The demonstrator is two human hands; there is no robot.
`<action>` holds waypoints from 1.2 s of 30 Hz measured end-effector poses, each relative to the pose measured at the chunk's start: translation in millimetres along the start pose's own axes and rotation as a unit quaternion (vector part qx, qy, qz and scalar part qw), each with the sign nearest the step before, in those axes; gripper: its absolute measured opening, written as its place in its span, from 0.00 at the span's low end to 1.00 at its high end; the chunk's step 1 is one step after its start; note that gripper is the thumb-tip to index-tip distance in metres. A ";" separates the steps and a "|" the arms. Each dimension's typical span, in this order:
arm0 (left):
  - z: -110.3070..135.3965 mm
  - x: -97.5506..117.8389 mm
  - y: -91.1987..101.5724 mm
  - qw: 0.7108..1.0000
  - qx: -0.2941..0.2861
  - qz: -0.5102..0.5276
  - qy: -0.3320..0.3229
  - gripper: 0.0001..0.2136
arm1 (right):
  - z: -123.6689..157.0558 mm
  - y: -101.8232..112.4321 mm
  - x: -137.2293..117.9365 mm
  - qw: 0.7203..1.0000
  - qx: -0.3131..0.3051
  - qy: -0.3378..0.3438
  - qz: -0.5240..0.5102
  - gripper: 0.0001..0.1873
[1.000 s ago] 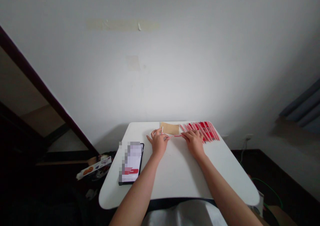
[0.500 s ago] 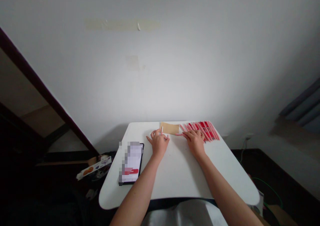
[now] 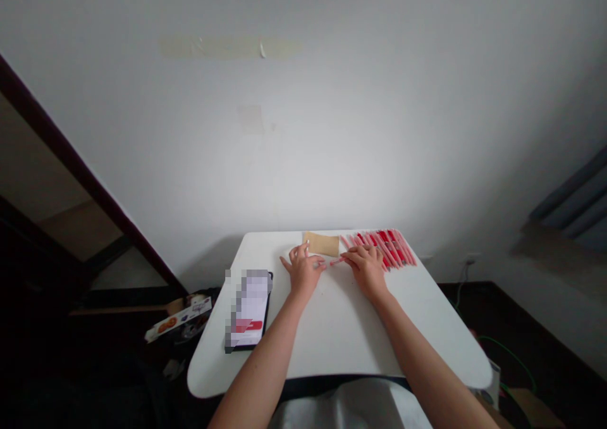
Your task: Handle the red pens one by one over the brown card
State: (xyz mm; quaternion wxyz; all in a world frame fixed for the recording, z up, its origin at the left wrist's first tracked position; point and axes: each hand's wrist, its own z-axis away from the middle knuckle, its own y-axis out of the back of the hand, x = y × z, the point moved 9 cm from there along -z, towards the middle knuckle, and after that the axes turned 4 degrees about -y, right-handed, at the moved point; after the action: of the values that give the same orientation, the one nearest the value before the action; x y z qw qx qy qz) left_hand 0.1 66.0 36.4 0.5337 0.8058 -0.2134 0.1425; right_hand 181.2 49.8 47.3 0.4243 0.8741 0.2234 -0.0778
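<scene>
My right hand [image 3: 368, 271] grips a slim pink pen [image 3: 336, 262] near the table's far side, its end pointing left. Close by on the left is my left hand [image 3: 304, 271], thumb and forefinger drawn together facing that end, the outer fingers spread. What those two fingers pinch is too small to make out. A small white tip [image 3: 307, 242] shows by its upper fingers. Just beyond both hands lies a tan rectangular piece [image 3: 324, 244]. Pink and red pens [image 3: 398, 248] lie side by side in a row, partly covered by my right hand.
A phone [image 3: 251, 309] with a lit, partly blurred screen lies at the left of the white table [image 3: 341, 340]. The table's far edge is near a pale wall [image 3: 303, 131]. A printed box [image 3: 180, 318] and other clutter are on the dark floor at left.
The pen in my right hand has tilted, its left end now lower and nearer me. My left hand has shifted slightly right, and less of the white piece by its fingers shows.
</scene>
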 end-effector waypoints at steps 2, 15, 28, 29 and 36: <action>0.2 2.0 -1.6 1.000 -0.016 -0.006 -0.001 0.06 | -0.2 0.9 -2.4 1.000 -0.002 0.005 0.002 0.11; 0.4 6.2 -2.9 0.999 -0.037 -0.024 0.000 0.03 | -0.8 3.3 -13.0 0.999 0.001 0.045 0.016 0.10; -0.4 4.3 -3.7 0.999 -0.023 -0.020 -0.016 0.03 | -1.3 3.4 -2.2 1.000 0.008 0.008 -0.007 0.11; -0.5 3.8 -3.6 0.999 -0.021 -0.024 -0.015 0.03 | -1.3 4.3 0.7 1.000 0.016 -0.001 -0.007 0.11; 0.7 8.1 -1.3 0.998 0.025 -0.046 -0.040 0.01 | -0.6 10.4 11.7 0.998 0.044 -0.036 0.004 0.11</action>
State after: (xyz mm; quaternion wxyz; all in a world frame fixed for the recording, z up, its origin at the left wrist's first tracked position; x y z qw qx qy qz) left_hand 7.7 64.2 38.8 0.5103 0.8329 -0.1942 0.0905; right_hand 196.3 48.4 51.2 0.3935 0.8895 0.2003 -0.1174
